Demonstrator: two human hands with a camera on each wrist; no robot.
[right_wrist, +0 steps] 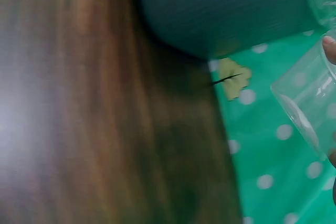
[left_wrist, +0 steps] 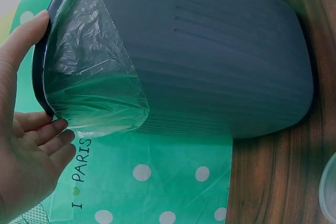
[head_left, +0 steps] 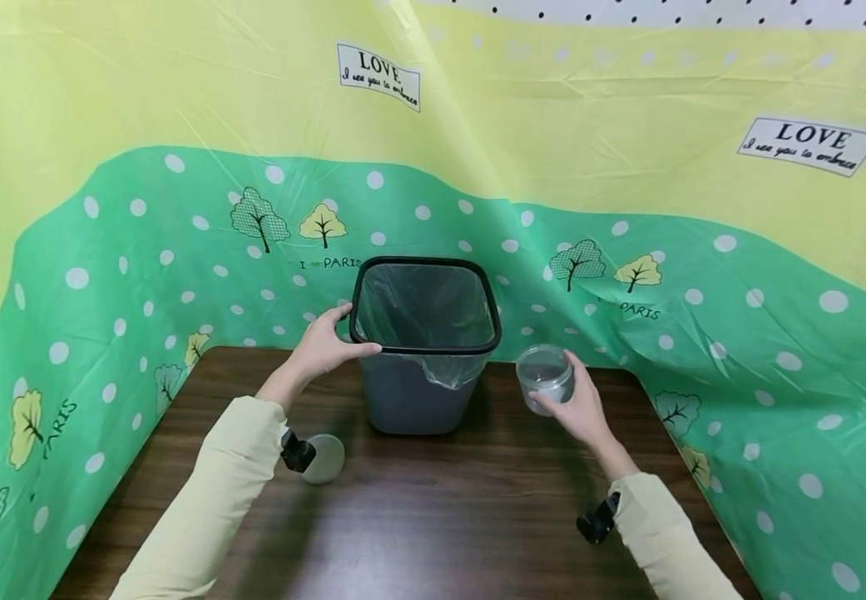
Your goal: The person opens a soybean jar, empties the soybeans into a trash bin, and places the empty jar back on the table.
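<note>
A grey waste bin (head_left: 416, 392) with a black rim and a clear plastic liner (left_wrist: 89, 77) stands at the back of the dark wooden table (head_left: 448, 517). My left hand (head_left: 325, 342) holds the bin's left rim, thumb on top and fingers (left_wrist: 42, 135) outside under the liner. My right hand (head_left: 578, 408) grips a clear round plastic jar (head_left: 545, 377), tilted, just right of the bin and above the table. The jar's side (right_wrist: 310, 103) shows in the right wrist view. A round pale lid (head_left: 325, 458) lies on the table under my left forearm.
Green and yellow polka-dot sheeting (head_left: 140, 250) walls the table at the back and both sides. The table's edge (head_left: 125, 475) runs close to the sheeting on the left. Small black cameras (head_left: 598, 521) sit on both wrists.
</note>
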